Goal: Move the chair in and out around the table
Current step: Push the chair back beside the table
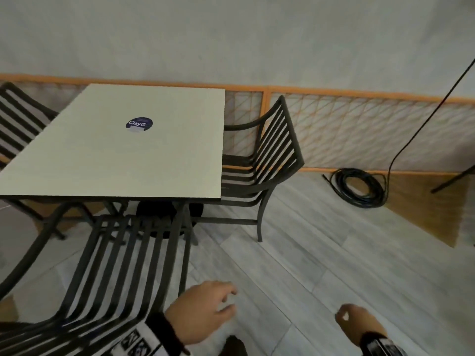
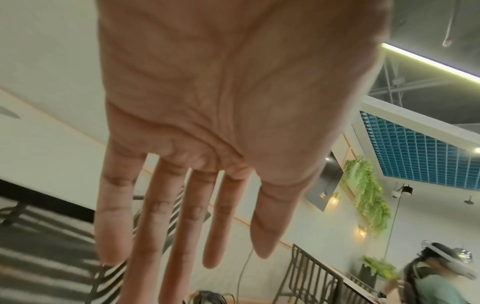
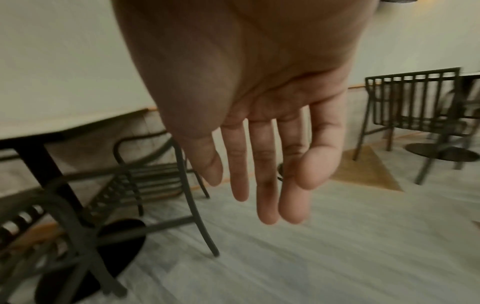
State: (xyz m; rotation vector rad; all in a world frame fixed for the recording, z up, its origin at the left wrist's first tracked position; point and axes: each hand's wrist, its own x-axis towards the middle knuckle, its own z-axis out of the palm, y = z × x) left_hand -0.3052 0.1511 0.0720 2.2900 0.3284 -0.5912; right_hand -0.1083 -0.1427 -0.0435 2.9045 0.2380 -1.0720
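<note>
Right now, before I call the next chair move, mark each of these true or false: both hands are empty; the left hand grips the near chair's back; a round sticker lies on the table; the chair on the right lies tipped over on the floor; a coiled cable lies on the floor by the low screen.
1. Both hands are empty. True: the left hand and the right hand hold nothing.
2. The left hand grips the near chair. False: it is beside the chair's back, fingers relaxed.
3. A round sticker lies on the table. True.
4. The right chair lies tipped over. False: it stands upright at the table.
5. A coiled cable lies on the floor. True.
</note>
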